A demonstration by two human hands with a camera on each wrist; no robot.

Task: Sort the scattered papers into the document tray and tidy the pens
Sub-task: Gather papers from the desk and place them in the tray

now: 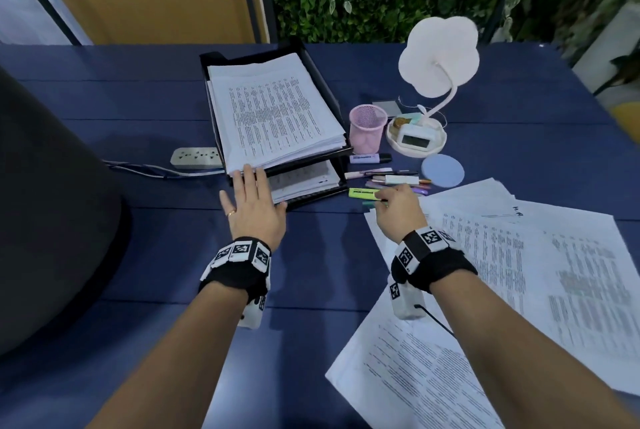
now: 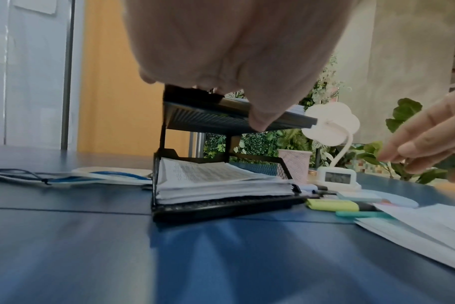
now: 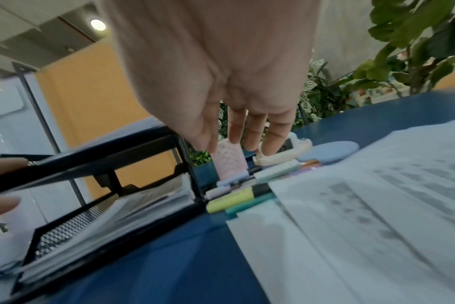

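The bench (image 1: 346,255) is dark blue boards, smooth with a soft sheen. The two-tier document tray (image 2: 221,118) is black metal mesh in a matt frame. The papers (image 1: 519,273) at lower right are thin white printed sheets, matt. The pink pen cup (image 1: 367,129) is fine mesh. The yellow highlighter (image 3: 231,202) looks smooth plastic, as does the white lamp (image 1: 438,61).
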